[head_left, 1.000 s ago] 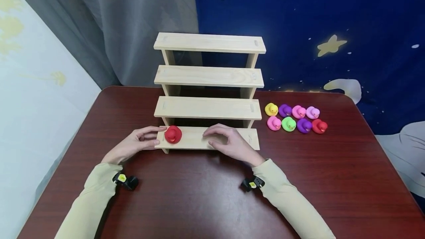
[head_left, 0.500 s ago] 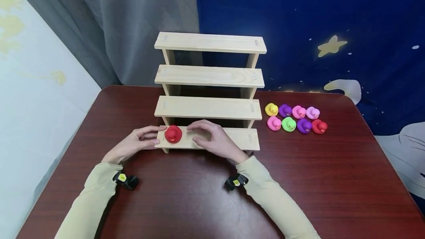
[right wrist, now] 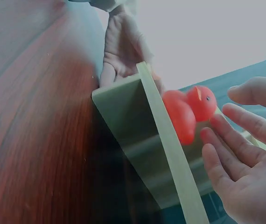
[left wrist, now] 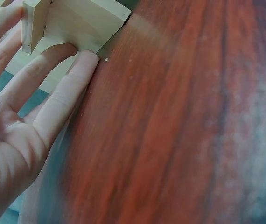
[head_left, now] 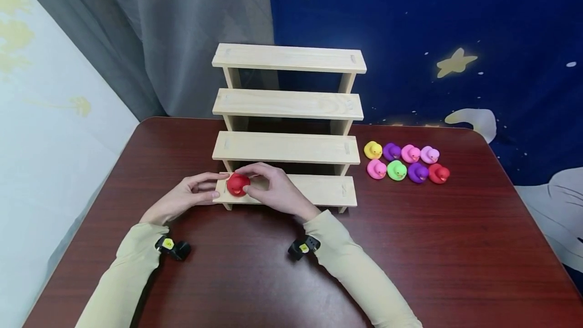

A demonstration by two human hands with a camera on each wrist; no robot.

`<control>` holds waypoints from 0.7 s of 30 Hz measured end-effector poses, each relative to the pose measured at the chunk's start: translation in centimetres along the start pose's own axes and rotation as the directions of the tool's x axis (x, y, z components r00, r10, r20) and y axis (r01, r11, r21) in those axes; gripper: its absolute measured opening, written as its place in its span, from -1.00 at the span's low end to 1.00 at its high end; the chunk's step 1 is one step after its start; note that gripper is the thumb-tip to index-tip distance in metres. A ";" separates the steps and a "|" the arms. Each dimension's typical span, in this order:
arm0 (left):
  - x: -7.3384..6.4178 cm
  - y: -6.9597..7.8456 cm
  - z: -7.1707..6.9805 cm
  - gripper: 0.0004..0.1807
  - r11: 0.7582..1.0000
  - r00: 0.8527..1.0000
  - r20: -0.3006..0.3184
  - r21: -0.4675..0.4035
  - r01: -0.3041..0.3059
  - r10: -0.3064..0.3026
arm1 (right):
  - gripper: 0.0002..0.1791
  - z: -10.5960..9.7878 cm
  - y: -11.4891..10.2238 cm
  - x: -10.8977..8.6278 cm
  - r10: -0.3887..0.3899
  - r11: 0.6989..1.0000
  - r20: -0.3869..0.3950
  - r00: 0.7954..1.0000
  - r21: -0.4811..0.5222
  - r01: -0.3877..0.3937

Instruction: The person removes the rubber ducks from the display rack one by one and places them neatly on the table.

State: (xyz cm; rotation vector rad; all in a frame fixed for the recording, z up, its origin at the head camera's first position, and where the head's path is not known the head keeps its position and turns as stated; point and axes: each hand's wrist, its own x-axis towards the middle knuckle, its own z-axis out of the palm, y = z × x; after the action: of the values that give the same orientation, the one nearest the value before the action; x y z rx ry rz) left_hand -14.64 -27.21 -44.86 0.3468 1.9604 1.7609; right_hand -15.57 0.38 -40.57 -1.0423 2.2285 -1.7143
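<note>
A red rubber duck [head_left: 236, 185] sits near the left end of the lowest step of a pale wooden tiered shelf [head_left: 287, 147]. My left hand [head_left: 182, 197] holds the left end of that step, with fingertips against the side panel [left wrist: 84, 23] in the left wrist view. My right hand [head_left: 275, 190] comes to the duck from the right, thumb in front and index finger behind it. In the right wrist view a gap shows between the thumb [right wrist: 252, 91] and the duck, while other fingertips lie close beside it; contact is unclear.
To the shelf's right, two rows of rubber ducks stand on the dark red table [head_left: 437, 247], among them a yellow duck [head_left: 373, 150], a green duck [head_left: 397, 170] and another red duck [head_left: 439, 173]. A grey curtain [head_left: 205, 9] hangs behind.
My right hand has moved left along the lowest step, from its middle to the red duck. My left hand and the ducks have stayed in place.
</note>
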 end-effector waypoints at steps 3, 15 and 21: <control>0.0 0.0 0.0 -0.42 1.000 1.000 0.010 -0.013 -0.009 0.009 | -0.62 0.7 0.0 0.4 0.005 0.999 -0.014 1.000 -0.040 -0.006; -0.1 -0.2 -0.1 -0.43 1.000 1.000 0.006 -0.013 -0.012 0.012 | -0.65 1.9 0.2 0.6 0.071 0.977 -0.049 0.996 -0.200 -0.080; 0.0 -0.2 -0.1 -0.42 1.000 1.000 0.014 -0.021 -0.017 0.017 | -0.66 1.8 0.3 0.5 0.067 0.979 -0.064 0.996 -0.187 -0.078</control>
State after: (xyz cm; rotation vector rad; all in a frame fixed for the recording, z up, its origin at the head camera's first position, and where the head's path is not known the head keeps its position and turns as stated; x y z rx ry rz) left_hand -14.65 -27.37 -45.09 0.3693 1.9325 1.7837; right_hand -15.10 -1.32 -41.30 -0.9461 2.4736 -1.5455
